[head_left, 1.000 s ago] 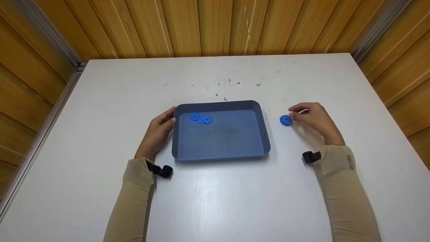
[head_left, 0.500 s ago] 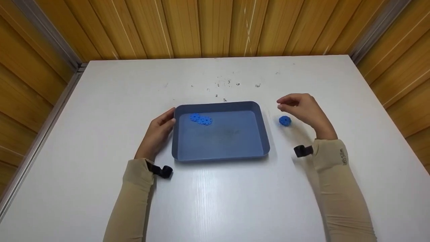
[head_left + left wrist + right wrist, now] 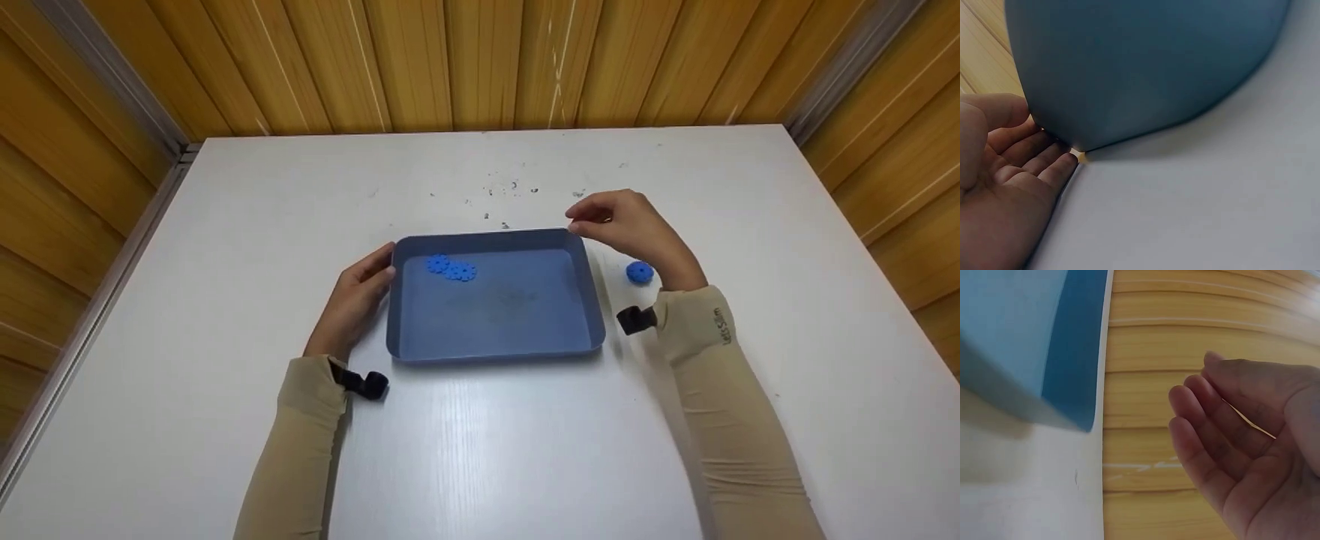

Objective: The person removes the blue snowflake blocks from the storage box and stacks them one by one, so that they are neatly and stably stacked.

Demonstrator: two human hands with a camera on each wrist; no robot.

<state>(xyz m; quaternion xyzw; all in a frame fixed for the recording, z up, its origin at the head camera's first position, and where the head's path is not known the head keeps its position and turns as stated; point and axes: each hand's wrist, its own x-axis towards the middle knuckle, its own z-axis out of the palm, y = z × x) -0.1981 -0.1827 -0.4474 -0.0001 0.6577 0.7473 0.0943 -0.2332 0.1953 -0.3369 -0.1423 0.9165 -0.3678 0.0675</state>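
The blue-grey tray (image 3: 495, 330) sits in the middle of the table. My left hand (image 3: 352, 301) rests against its left wall, with thumb and fingertips touching the outside; the left wrist view shows these fingers (image 3: 1027, 157) fairly straight at the tray's lower edge. My right hand (image 3: 630, 229) is raised by the tray's far right corner, fingers loosely bent. In the right wrist view nothing shows between the thumb and fingers (image 3: 1202, 444). Several notched blue plastic discs (image 3: 463, 271) lie overlapping in the tray's far left part. Another blue notched piece (image 3: 640, 271) lies right of the tray, beneath the right wrist.
The white table (image 3: 480, 450) has dark specks (image 3: 517, 187) beyond the tray. A yellow slatted wall (image 3: 480, 67) stands along its far edge. A black wrist camera (image 3: 636, 320) juts from the right sleeve near the tray's right wall.
My right hand has lifted away from the blue piece on the right and moved left and away from me to the tray's far right corner. The left hand and the tray have hardly moved.
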